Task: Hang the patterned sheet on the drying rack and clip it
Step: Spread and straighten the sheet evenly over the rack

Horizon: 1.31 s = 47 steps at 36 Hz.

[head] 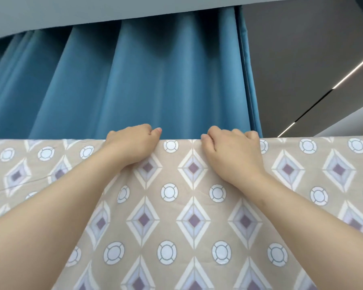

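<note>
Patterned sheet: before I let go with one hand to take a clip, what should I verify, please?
1. Patterned sheet folded over the top line: ok.
2. Left hand grips the fold: ok.
3. Right hand grips the fold: ok.
4. Rack bar beneath the fold: cannot tell, the sheet hides it.
5. Clips on the fold: not ok, none visible.
6. Fabric smooth: not ok, a crease runs at the left.

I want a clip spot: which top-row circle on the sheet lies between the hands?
The circle between left hand and right hand; every other lies outside them.
</note>
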Motion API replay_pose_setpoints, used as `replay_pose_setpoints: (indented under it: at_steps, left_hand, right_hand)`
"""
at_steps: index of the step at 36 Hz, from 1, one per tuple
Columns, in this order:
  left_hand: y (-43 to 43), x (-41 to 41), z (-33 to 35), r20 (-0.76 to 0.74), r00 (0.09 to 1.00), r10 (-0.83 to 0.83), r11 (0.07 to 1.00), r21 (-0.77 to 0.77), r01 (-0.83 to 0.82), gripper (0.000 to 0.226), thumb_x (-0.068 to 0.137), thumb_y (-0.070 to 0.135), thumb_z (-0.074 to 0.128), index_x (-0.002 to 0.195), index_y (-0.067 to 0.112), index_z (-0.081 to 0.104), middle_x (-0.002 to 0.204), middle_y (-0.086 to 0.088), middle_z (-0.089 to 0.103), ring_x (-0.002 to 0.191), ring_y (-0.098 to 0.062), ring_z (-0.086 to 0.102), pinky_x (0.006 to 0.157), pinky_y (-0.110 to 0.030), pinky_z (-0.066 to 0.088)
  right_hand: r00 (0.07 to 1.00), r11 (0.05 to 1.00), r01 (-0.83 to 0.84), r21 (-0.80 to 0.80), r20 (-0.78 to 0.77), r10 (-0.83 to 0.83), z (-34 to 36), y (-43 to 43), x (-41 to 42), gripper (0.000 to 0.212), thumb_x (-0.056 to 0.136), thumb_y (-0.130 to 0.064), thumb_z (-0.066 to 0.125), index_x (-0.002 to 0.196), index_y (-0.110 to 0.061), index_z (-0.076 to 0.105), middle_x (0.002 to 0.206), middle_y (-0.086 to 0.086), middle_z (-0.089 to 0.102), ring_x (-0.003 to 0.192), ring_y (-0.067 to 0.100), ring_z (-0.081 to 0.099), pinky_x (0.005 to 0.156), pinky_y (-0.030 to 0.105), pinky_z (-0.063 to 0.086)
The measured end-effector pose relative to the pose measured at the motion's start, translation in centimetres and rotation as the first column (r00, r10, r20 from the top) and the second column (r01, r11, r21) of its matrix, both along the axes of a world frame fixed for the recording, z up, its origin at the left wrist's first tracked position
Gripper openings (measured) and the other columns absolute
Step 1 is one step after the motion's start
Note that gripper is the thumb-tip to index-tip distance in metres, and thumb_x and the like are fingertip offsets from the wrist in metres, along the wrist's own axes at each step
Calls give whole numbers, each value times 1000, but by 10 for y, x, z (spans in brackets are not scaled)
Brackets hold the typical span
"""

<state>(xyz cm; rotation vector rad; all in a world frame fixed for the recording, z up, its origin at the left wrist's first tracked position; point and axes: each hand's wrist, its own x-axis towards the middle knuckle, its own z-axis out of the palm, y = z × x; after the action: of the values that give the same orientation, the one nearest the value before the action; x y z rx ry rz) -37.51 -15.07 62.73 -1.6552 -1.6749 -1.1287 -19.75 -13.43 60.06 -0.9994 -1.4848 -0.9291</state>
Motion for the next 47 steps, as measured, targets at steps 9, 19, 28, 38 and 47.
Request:
replay_pose_setpoints:
  at_steps: [9, 19, 28, 38, 47]
  left_hand:
    - [5, 12, 10, -70, 998, 8, 999, -34, -10, 46, 99, 42, 15, 99, 18, 55, 115, -1, 57, 108, -24, 49, 79, -32, 30]
    - [4, -50, -29, -58, 996, 64, 945, 325, -42, 41, 97, 41, 21, 65, 22, 36, 68, 7, 48, 85, -24, 49, 84, -36, 24]
    - [-7, -88, -24, 142, 942, -303, 940, 208, 271, 12, 96, 34, 40, 95, 27, 49, 71, 16, 56, 91, -18, 49, 80, -31, 35]
    - [-5, -124, -8, 85, 880, -467, 879, 156, 451, 21, 91, 34, 51, 72, 25, 53, 64, 10, 56, 68, -13, 52, 56, -28, 44]
    - [-6, -116, 15, -35, 964, -263, 957, 113, 266, 19, 94, 27, 38, 82, 25, 52, 83, 4, 60, 80, -23, 58, 57, -26, 38]
  right_hand:
    - [997, 997, 62, -47, 53, -59, 12, -2, 2, 27, 99, -30, 18, 86, -16, 37, 67, 0, 48, 79, 27, 49, 99, 42, 23]
    - [978, 994, 96, -58, 190, -83, 2, -3, -6, 34, 99, -39, 18, 93, -21, 46, 86, -3, 50, 93, 23, 47, 80, 34, 24]
    - [996, 971, -84, -225, -7, 85, 7, -17, -37, 12, 92, -29, 36, 94, -25, 46, 77, -9, 59, 95, 21, 49, 95, 39, 24]
    - [989, 966, -143, -215, -58, 133, 4, -20, -105, 19, 96, -37, 34, 89, -30, 50, 91, -8, 67, 96, 16, 51, 83, 29, 17]
    - [986, 949, -85, -304, -162, 37, 23, -27, -112, 24, 96, -33, 33, 76, -26, 45, 63, -12, 56, 68, 1, 43, 79, 31, 18]
